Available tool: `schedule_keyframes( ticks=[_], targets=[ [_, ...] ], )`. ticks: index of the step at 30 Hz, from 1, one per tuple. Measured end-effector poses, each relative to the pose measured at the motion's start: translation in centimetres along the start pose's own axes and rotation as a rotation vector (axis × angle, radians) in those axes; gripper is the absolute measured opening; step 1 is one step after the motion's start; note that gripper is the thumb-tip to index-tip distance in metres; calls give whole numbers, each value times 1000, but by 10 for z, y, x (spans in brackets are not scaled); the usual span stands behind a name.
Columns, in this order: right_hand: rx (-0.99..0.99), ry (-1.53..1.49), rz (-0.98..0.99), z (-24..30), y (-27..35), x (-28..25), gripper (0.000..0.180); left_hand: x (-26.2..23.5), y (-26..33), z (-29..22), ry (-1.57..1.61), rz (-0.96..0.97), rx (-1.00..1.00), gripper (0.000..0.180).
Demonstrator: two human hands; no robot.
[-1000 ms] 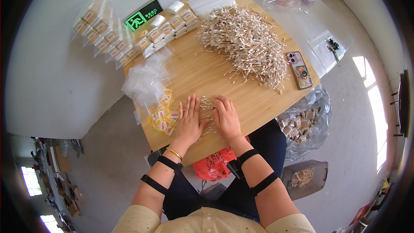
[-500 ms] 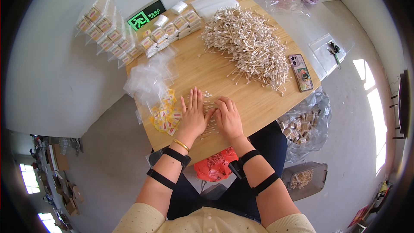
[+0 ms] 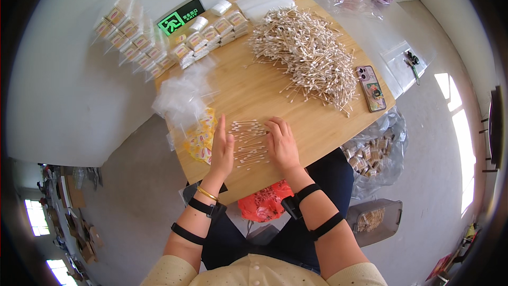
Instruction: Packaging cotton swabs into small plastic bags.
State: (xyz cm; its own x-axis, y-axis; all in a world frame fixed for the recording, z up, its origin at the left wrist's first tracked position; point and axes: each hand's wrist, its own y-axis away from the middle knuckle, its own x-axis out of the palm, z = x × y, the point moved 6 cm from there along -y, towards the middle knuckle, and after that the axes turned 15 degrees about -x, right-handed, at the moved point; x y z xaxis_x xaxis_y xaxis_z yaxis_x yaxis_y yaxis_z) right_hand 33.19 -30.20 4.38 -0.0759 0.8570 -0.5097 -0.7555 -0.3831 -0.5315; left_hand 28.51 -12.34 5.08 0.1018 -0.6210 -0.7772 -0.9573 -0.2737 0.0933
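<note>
Several cotton swabs lie roughly parallel in a flat row near the front of the wooden table. My left hand stands on its edge at their left ends, fingers straight and nothing in it. On the other side, my right hand rests palm down with gently bent fingers, its fingertips at the swabs' right ends. Left of my left hand are small yellow-and-white printed cards, partly covered by clear plastic bags. A large heap of loose swabs lies at the back right.
Filled swab packs are stacked along the back left, beside a green exit sign. A phone lies at the right edge. Below the table are a bag of swab bundles, a grey bin and a red bag.
My left hand has lifted off the swabs, moved left and turned from palm down onto its edge, uncovering the row. My right hand has barely moved.
</note>
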Motion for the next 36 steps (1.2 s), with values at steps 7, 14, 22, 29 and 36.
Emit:
schedule_keyframes(
  ticks=[7, 14, 22, 29, 36],
  targets=[
    [180, -316, -97, -6, -12, 11, 38, 0, -3, 1, 297, 60, -23, 92],
    [76, -340, 29, 7, -26, 49, 46, -1, -7, 4, 628, 112, -60, 98],
    [70, -380, 11, 4, -28, 50, 47, 11, -18, 9, 652, 86, -18, 96],
    [94, -278, -8, -1, -36, 35, 41, 7, -28, 8, 286, 1, 108, 86],
    [123, -127, -66, -5, -13, 3, 37, 14, -2, -6, -290, -6, 127, 75]
  ],
)
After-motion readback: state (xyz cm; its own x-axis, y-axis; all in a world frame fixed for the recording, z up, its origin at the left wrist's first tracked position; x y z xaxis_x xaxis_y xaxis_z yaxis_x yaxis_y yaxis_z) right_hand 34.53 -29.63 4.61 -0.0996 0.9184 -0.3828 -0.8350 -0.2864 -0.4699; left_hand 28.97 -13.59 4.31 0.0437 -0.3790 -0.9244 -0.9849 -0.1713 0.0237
